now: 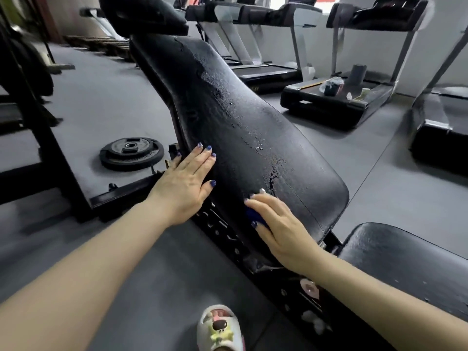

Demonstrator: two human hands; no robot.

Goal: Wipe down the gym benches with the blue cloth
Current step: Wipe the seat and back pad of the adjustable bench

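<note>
Head view, looking down over two bare forearms at a black padded gym bench (253,138) with its backrest tilted upward and beaded with water droplets. The left hand (186,183) lies flat with fingers straight and spread, resting on the backrest's left edge. The right hand (276,224) presses the blue cloth (255,216) against the lower end of the backrest, fingers nearly straight over it; only a small patch of cloth shows beneath the palm. A weight plate (131,153) lies on the grey floor to the left. Treadmills (354,59) stand behind.
</note>
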